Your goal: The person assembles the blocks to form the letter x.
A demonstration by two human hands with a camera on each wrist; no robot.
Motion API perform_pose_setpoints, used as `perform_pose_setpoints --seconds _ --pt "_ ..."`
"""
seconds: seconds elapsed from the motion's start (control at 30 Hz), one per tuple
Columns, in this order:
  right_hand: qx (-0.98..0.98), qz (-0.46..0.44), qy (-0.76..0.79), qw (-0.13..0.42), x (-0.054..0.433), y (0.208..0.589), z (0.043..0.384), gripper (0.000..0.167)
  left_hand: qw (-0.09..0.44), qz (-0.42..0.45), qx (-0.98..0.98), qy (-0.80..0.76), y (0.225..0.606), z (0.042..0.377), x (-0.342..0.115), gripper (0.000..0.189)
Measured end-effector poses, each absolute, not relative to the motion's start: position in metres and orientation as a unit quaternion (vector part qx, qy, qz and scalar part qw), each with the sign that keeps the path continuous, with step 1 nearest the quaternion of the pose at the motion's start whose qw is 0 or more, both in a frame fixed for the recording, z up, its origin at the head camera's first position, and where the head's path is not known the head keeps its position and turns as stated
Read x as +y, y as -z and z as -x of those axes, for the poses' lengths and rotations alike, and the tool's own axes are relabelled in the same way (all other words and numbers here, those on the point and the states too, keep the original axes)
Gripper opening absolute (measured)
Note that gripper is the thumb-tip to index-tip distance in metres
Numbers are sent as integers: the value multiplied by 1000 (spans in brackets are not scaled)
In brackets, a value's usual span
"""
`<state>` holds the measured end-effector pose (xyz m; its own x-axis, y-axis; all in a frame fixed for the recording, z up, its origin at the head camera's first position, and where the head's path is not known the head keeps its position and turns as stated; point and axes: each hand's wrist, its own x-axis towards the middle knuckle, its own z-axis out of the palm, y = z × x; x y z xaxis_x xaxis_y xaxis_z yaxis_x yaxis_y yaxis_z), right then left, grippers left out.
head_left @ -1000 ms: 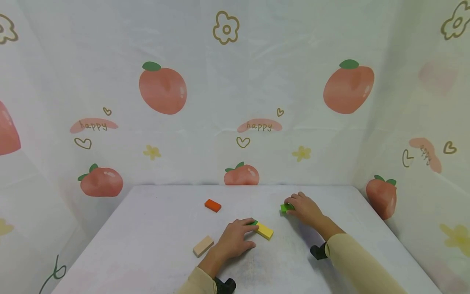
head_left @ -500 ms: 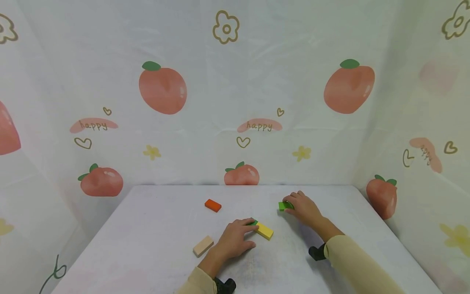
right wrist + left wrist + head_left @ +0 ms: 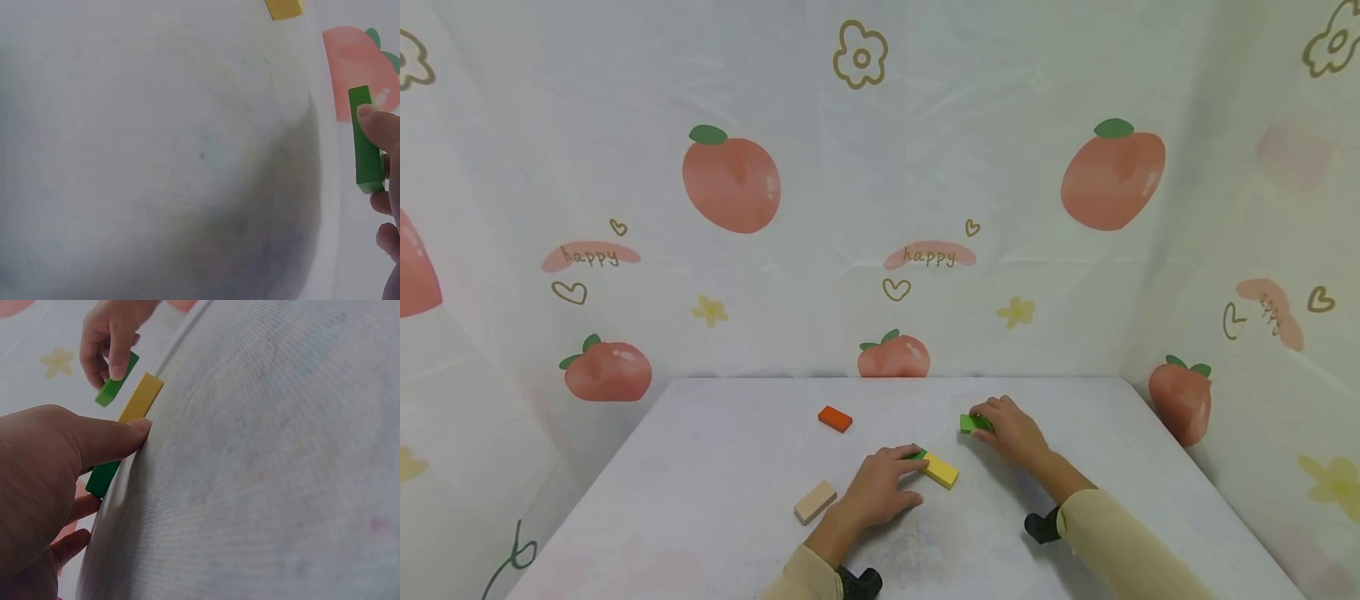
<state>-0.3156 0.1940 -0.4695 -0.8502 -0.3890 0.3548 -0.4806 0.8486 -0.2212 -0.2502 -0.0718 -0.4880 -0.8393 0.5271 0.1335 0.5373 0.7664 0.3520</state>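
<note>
A light green block (image 3: 976,424) is pinched between the thumb and fingers of my right hand (image 3: 1013,433). It is held above the table, as the right wrist view also shows the green block (image 3: 366,139) in the grip. My left hand (image 3: 877,487) lies over a dark green block (image 3: 919,454) and a yellow block (image 3: 941,472), which lie in line, end against end. Its fingers are extended and touch the blocks, covering part of the dark green one. The left thumb (image 3: 908,502) stands apart from them in the head view.
An orange-red block (image 3: 835,419) lies farther back on the white table (image 3: 715,467). Left of my left wrist is a plain wooden block (image 3: 815,502). A white curtain (image 3: 820,167) printed with fruit stands behind the table and at both sides.
My right hand has moved a little to the left with the light green block, towards the yellow block. The left hand and the blocks on the table have not moved.
</note>
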Motion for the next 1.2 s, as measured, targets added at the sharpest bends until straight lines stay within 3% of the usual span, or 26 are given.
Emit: perform_pose_setpoints --seconds 1.2 --pt "-943 -257 -167 132 168 485 306 31 30 293 -937 188 492 252 -72 49"
